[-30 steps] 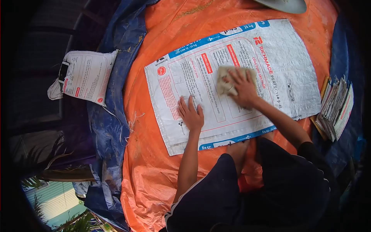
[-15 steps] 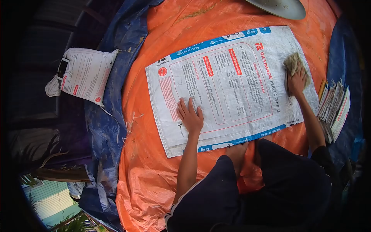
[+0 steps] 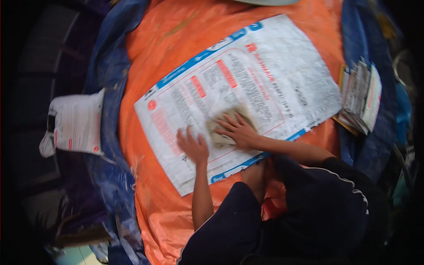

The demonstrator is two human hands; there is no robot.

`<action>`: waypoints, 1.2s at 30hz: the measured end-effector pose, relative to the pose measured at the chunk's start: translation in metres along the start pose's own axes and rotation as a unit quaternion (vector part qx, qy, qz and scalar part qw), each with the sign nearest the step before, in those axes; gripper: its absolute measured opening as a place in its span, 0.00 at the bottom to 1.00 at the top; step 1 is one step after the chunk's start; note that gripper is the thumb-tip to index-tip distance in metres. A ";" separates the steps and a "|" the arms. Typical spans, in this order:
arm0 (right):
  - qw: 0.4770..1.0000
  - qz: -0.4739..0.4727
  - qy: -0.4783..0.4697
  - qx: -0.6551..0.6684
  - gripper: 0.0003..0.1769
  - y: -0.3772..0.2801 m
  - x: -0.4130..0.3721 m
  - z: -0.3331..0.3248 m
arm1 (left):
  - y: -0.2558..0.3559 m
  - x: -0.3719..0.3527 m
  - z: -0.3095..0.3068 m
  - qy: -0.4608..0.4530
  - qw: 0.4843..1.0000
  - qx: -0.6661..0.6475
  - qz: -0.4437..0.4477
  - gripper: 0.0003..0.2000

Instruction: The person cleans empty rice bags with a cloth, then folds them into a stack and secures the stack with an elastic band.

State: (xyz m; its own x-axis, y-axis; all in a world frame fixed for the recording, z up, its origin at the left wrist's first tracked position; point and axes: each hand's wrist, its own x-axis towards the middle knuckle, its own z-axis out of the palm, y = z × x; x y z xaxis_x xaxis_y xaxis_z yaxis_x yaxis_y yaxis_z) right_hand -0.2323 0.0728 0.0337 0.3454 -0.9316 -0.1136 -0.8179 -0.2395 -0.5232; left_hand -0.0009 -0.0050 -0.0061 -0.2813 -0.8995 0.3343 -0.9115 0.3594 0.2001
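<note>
A flat white printed feed sack [image 3: 304, 57] with blue edge bands lies spread over the orange tarp. My left hand [image 3: 193, 146] rests on its lower left part, fingers stretched apart and holding nothing. Close beside it, my right hand [image 3: 241, 132] presses a beige-grey rag [image 3: 217, 138] down onto the sack's printed face. The right fingers are spread over the rag, and both are blurred by motion.
Orange tarp [image 3: 154, 62] surrounds the sack, with blue tarp [image 3: 99, 73] along its side. A stack of folded sacks [image 3: 360, 97] lies at the right. At the left sits a filled white bag [image 3: 78, 121]. A grey rounded rim [image 3: 269, 1] shows at the top.
My right hand has swept the rag from the sack's right end to its lower middle, close to my left hand. The whole view has shifted and turned somewhat.
</note>
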 end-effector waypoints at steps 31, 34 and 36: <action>0.993 0.101 0.038 -0.052 0.41 0.016 -0.055 -0.005 | 0.005 -0.003 -0.005 -0.058 0.997 0.044 -0.021 0.27; 0.989 -0.035 0.127 -0.071 0.41 0.018 0.010 0.033 | 0.006 -0.003 -0.006 -0.055 0.997 0.046 -0.025 0.27; 0.990 -0.044 0.135 -0.019 0.39 0.033 0.052 0.010 | 0.004 0.002 -0.003 -0.052 0.997 0.049 -0.025 0.27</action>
State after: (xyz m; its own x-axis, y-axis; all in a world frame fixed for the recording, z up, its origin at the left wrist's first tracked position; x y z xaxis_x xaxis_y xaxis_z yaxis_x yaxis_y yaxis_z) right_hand -0.2364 0.0189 0.0022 0.2844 -0.9446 0.1637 -0.8082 -0.3281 -0.4891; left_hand -0.0044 -0.0047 -0.0019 -0.2591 -0.9388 0.2272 -0.9489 0.2913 0.1217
